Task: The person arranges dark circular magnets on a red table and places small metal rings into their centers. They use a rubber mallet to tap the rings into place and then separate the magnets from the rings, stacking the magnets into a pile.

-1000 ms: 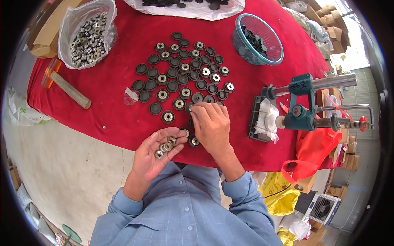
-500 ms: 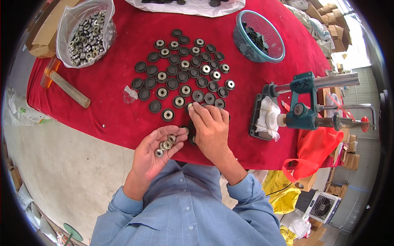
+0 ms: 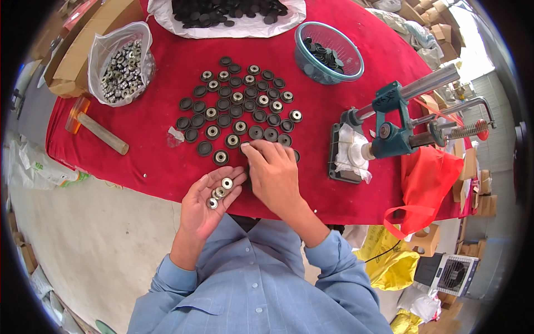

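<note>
View tilted since earlier, I cradle loose bearings (image 3: 220,192) in the half-open left grip (image 3: 202,201), can't tell whether the right grip (image 3: 270,171) pinches one, and should seat each squarely in black rings (image 3: 223,120) beyond.

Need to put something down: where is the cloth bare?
Bare red cloth shows between the black discs and the green press, and between the bag of metal rings and the discs. It is crowded among the discs and at their near edge, where the left hand and right hand are.
</note>
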Available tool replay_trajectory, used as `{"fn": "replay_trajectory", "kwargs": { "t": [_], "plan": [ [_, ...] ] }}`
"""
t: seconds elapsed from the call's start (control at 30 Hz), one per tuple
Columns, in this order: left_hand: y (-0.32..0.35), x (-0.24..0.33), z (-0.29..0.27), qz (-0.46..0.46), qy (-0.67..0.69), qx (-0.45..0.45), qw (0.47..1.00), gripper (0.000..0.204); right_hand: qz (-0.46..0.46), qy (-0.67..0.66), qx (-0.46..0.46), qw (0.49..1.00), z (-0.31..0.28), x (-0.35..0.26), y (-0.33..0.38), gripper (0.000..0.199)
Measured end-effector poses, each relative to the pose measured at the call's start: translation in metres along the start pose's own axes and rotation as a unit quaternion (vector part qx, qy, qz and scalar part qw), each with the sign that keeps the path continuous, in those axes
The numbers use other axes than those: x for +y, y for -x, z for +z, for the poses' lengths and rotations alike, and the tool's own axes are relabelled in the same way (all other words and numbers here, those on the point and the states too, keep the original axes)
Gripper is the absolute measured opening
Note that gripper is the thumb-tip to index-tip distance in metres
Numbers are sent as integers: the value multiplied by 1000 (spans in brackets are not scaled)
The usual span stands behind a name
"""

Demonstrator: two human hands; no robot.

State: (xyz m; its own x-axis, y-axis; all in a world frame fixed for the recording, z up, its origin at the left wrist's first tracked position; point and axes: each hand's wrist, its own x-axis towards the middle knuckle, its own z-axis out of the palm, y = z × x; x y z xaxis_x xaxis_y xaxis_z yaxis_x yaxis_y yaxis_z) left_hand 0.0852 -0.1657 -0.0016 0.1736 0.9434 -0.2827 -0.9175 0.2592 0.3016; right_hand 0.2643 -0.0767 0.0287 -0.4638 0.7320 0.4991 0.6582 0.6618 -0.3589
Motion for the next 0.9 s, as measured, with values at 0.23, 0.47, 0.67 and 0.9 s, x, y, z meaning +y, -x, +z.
{"fn": "replay_trajectory", "kwargs": {
  "t": [0.23,0.47,0.67,0.9],
  "plan": [
    [3,1,-11,1,-19,-22,1000,56,-39,-112,-111,987,-3,-38,23,40],
    [5,0,-8,-7,19,-26,999,57,-49,-168,-132,976,-2,-28,15,33],
    [3,4,1,-14,0,-15,1000,56,66,-144,11,987,-1,21,-23,22],
    [3,4,-1,-19,-5,-19,1000,54,64,-62,10,996,29,54,-29,16]
  ]
}}
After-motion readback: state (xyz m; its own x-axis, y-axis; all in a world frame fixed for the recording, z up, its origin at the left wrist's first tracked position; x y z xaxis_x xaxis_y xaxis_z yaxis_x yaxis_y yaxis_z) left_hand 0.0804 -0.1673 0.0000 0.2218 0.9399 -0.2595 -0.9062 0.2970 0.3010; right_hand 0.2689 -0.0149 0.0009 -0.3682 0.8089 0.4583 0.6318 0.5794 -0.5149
